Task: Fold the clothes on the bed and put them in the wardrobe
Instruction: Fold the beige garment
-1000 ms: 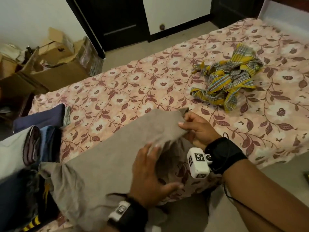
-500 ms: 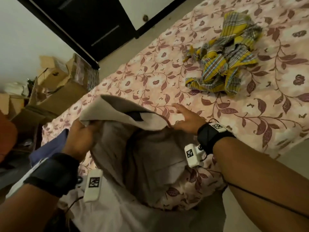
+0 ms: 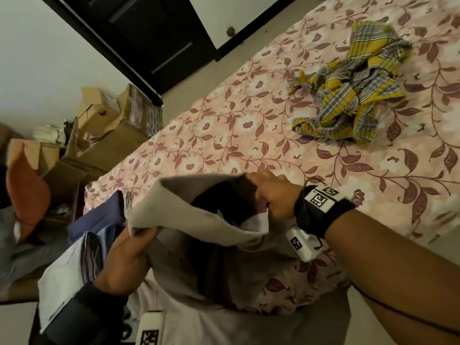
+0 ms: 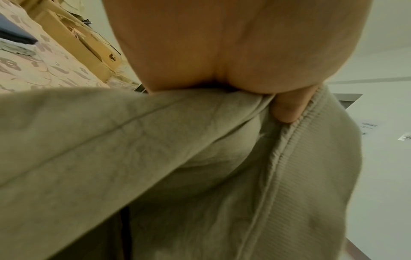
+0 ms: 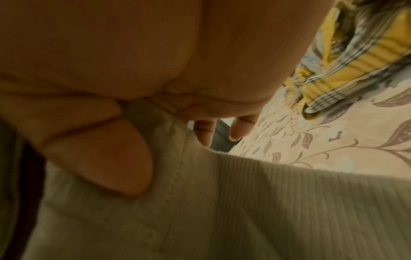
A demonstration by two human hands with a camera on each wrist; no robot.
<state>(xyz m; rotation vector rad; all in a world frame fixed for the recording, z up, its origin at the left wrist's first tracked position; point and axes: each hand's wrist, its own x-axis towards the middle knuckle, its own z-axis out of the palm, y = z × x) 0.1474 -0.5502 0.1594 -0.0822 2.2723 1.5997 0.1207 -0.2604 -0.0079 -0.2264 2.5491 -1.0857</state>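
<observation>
A grey sweatshirt (image 3: 199,220) with a ribbed hem is held up over the near edge of the bed, its opening spread between both hands. My left hand (image 3: 129,250) grips the hem at its left end; the left wrist view shows a finger curled over the grey sweatshirt (image 4: 200,158). My right hand (image 3: 271,192) pinches the hem at its right end; the right wrist view shows the thumb pressed on the ribbed band (image 5: 289,193). A crumpled yellow checked cloth (image 3: 353,90) lies loose farther back on the bed.
The bed (image 3: 224,125) wears a pink floral sheet. Folded dark blue and white clothes (image 3: 99,220) sit at its near left corner. Cardboard boxes (image 3: 104,135) crowd the floor on the left. A dark door (image 3: 154,33) stands beyond the bed.
The sweatshirt lay flat under my hands a second ago. Both hands have since lifted its hem and spread it apart, the left hand moving out to the left.
</observation>
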